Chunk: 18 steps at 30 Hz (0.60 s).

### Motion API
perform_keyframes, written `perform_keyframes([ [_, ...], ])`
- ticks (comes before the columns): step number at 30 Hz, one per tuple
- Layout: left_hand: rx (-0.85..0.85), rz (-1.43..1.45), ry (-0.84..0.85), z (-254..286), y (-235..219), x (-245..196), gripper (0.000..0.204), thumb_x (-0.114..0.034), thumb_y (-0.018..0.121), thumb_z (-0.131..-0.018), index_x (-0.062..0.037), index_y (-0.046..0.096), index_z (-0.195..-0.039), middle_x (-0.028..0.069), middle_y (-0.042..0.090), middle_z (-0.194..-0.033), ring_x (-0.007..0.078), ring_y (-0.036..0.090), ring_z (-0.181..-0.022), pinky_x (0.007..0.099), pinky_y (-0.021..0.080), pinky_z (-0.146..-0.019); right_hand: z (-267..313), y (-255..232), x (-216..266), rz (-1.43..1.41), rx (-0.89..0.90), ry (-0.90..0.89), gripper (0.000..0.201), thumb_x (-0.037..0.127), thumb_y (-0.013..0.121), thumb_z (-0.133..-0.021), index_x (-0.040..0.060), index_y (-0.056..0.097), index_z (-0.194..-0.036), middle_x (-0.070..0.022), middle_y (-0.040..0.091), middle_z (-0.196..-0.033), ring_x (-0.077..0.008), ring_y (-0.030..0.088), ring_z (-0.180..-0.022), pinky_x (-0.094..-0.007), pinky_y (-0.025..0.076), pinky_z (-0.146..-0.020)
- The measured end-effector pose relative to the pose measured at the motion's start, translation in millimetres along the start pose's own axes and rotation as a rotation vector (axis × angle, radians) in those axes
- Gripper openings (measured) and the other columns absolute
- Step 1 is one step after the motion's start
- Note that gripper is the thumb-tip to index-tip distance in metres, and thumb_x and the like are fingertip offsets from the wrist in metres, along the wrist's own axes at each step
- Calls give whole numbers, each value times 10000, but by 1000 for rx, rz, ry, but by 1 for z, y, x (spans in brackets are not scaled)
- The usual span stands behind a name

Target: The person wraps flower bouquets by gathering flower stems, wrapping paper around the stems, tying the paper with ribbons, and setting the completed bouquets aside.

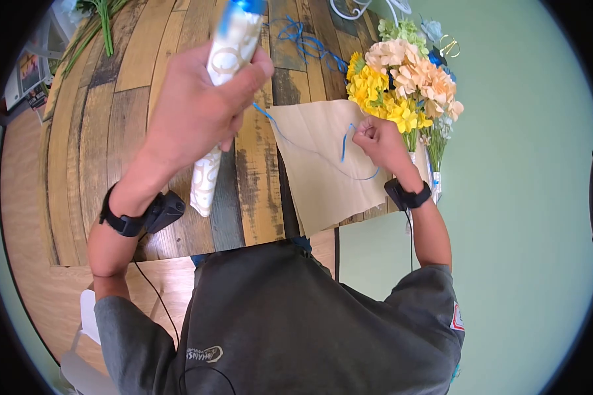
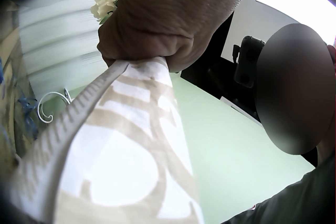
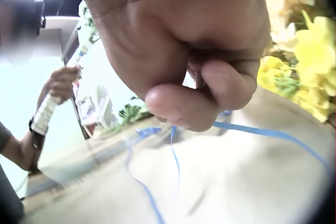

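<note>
My left hand [image 1: 201, 108] grips a slim bundle wrapped in white paper with a beige print [image 1: 206, 184], raised and tilted above the wooden table. Its top end is blue and blurred, at the upper edge of the head view. In the left wrist view the wrapper [image 2: 126, 161] runs from the fist toward the camera. My right hand [image 1: 383, 141] pinches a thin blue ribbon [image 1: 344, 148] over a sheet of brown paper [image 1: 323, 184]. Below the curled fingers in the right wrist view, loops of the ribbon [image 3: 262, 130] trail across the paper.
At the right of the table lie yellow flowers [image 1: 369, 85] and peach flowers [image 1: 408, 66] with wrapped stems. A tangle of blue ribbon [image 1: 303, 43] lies beyond the brown paper. Green stems [image 1: 104, 26] are at the far left, and a white scrolled metal piece [image 1: 359, 10] at the back.
</note>
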<state>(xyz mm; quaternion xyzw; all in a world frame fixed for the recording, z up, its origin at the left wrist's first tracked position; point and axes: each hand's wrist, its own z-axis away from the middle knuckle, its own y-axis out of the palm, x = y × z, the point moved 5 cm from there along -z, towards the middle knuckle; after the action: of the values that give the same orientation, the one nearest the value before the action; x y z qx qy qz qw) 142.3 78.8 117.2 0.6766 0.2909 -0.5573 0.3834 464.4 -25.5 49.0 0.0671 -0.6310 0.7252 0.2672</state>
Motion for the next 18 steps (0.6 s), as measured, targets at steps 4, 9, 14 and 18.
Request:
perform_keyframes([
  [4,-7,-49,-66,1,8,2,247,-196,723,-898,-6,630,-1026,-28,522,-591,50,468,-410,238,359,-365,16,-30,95,-144,-159,-106,148,97,729,-781,-6,629,-811,-44,539,-561,-82,503,-519,-268,411,-490],
  [9,71,-33,-119,3,12,9,429,-280,788,-860,8,633,-1138,-27,516,-570,60,471,-415,246,384,-377,11,-33,174,-201,-340,-339,146,122,735,-796,22,640,-844,-76,572,-543,-124,531,-458,-278,405,-462],
  [14,82,32,-141,4,8,0,276,-197,720,-917,5,617,-1074,-23,509,-561,67,457,-392,249,365,-354,-2,-27,210,-322,-321,-481,122,102,711,-818,27,615,-816,-55,541,-508,-121,493,-424,-279,388,-451],
  [18,60,117,-129,0,2,-6,148,-149,661,-956,-21,588,-974,-32,461,-533,70,413,-364,251,346,-337,-12,-23,211,-405,-298,-513,124,91,714,-815,26,609,-810,-44,514,-498,-110,459,-421,-281,377,-447],
])
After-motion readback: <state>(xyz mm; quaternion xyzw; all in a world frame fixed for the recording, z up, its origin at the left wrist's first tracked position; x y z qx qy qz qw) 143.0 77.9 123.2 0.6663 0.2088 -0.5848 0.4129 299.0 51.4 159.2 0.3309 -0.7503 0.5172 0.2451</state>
